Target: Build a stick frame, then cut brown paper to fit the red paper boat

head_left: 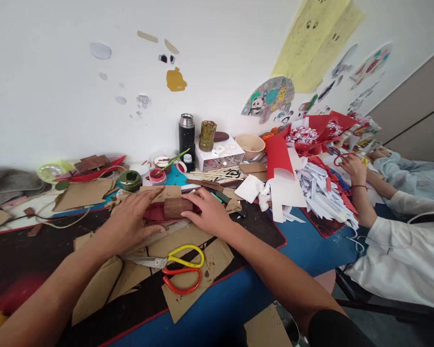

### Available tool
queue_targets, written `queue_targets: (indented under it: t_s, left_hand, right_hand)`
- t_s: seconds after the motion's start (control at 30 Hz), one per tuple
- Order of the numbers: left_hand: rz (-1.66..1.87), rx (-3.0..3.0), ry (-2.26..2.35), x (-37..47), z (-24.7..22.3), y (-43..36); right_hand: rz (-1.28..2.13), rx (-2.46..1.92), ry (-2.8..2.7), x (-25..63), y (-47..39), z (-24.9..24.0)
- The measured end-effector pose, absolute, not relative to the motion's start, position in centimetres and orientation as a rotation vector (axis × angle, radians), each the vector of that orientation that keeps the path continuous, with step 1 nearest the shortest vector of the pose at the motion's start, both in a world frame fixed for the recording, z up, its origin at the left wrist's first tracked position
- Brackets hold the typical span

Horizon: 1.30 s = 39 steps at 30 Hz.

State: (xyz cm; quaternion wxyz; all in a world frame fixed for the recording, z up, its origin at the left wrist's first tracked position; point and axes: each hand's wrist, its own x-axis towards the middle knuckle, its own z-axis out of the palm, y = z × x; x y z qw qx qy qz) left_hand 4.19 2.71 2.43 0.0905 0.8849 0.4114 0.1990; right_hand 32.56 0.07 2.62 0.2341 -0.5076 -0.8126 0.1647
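Note:
A small brown block-like piece (178,208) sits on a dark red piece (155,212) over cardboard at the middle of the table. My right hand (207,210) is at the brown piece's right side, thumb and fingers spread around its end. To the left, my left hand (135,218) has its thumb and fingers apart around the end of the red piece, with no visible grip on it. Scissors (161,262) with one yellow and one red handle lie partly open on the cardboard (217,262), nearer to me than both hands.
Behind the hands stand a green paint jar (130,180), a pink paint jar (157,176), a black bottle (186,137) and a white box (220,156). White paper strips (316,185) are heaped at right. Another person's hand (355,168) holds red-handled scissors beyond them.

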Motion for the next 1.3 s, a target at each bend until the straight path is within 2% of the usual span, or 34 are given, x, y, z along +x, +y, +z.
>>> queue_targets:
  t_s: [0.2,0.53,0.83,1.13,1.3]
  left_hand:
    - [0.380,2.470,1.352,3.0,1.6,2.8]
    - [0.363,2.412,1.362,3.3,1.3,4.1]
    - [0.454,2.449,1.292,2.5,0.5,5.0]
    - [0.635,2.732,1.052,5.5,3.2,2.7]
    - [0.578,2.710,1.092,6.5,1.5,2.5]
  right_hand:
    - [0.478,-1.327,-2.162,32.9,0.1,1.7]
    - [0.612,-1.228,-2.151,33.4,0.1,1.4]
    - [0.670,-1.197,-2.114,32.6,1.2,1.2]
    - [0.647,-1.122,-2.125,32.3,1.0,0.2]
    - [0.656,-1.122,-2.114,32.6,0.7,-0.2]
